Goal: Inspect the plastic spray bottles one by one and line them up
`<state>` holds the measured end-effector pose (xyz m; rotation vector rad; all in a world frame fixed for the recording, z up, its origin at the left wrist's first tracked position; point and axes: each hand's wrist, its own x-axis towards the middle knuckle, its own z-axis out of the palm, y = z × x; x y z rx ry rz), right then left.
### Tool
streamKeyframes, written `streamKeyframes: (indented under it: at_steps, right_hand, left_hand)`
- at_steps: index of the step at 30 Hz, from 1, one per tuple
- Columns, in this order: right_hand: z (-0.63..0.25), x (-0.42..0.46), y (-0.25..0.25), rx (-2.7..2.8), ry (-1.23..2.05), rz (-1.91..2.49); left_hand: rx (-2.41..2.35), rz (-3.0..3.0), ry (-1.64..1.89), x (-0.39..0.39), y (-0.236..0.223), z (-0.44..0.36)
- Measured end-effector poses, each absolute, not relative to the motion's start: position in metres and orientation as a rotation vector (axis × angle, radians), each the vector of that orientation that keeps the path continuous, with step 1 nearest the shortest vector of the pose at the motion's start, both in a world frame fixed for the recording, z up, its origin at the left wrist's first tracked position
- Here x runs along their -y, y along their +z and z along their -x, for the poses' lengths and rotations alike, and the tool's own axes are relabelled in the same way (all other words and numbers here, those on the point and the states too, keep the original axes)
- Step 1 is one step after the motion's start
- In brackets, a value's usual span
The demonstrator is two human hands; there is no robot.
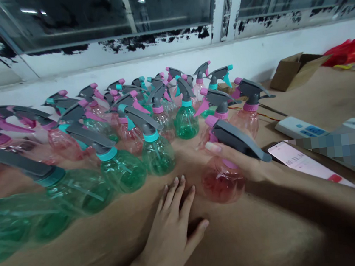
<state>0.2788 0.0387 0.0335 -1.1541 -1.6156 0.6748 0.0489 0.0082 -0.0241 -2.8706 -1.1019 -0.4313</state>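
My right hand (247, 159) is closed around the neck of a red spray bottle (222, 183) with a grey and pink trigger head. The bottle stands close to upright at the front of the group, and my fingers partly hide its collar. My left hand (171, 223) rests on the brown surface with its fingers stretched out and nothing in them. Just beyond its fingertips stand a green spray bottle (158, 154) and another green spray bottle (123, 169), both with turquoise collars.
Several more red and green spray bottles crowd the brown tabletop (259, 234) toward the white wall. On the right lie a phone (309, 165) and a white power strip (302, 129). Farther back are an open cardboard box (295, 70) and a red plastic bag (350, 51).
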Motion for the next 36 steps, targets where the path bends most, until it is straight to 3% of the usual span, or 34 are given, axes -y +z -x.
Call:
streamKeyframes:
  at_steps: [16,27,36]
  right_hand:
    - [-0.266,-0.028,0.064,1.701,0.596,0.958]
    - [-0.269,-0.025,0.045,1.631,0.715,1.093]
    - [-0.303,-0.003,0.039,1.935,0.318,1.355]
  left_hand:
    - [1.107,2.846,-0.409,-0.007,-0.020,-0.049]
    - [1.109,2.854,-0.375,-0.006,-0.017,-0.050]
    - [1.087,2.862,-0.367,-0.007,-0.016,-0.049]
